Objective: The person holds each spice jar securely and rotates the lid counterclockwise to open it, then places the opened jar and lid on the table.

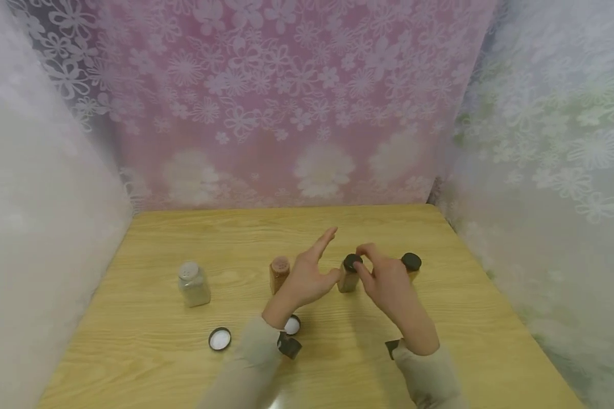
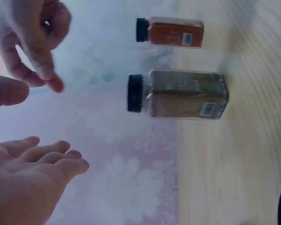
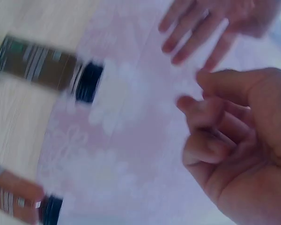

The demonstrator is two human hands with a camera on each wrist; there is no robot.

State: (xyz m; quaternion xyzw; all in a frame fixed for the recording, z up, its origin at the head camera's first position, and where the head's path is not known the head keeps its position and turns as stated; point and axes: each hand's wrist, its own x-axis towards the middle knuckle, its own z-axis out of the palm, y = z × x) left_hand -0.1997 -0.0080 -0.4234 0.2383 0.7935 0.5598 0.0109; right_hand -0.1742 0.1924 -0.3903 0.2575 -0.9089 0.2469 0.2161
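Four clear square spice jars stand on the pale wooden worktop (image 1: 148, 363). The one between my hands, a clear square jar of brown ground spice with a black screw cap (image 1: 349, 273), sits near the middle, slightly toward the right edge; the left wrist view shows a white barcode label low on its side. Just behind my right hand is a second black-capped jar of reddish spice (image 1: 411, 264), closer to the right edge. Left of my left hand stands an uncapped jar of orange-brown powder with a shaker top (image 1: 278, 274), and well apart toward the left edge an uncapped jar of pale grey powder (image 1: 193, 284).

Two loose black caps with white liners lie toward the near edge: one (image 1: 219, 338) in the open, the other (image 1: 292, 324) partly under my left wrist.

My left hand (image 1: 307, 278) is beside the brown jar with the fingers straight and spread, holding nothing. My right hand (image 1: 384, 278) hovers at the black cap with its fingers (image 3: 201, 136) loosely curled; the wrist views seem to show a gap, so I take it as gripping nothing.
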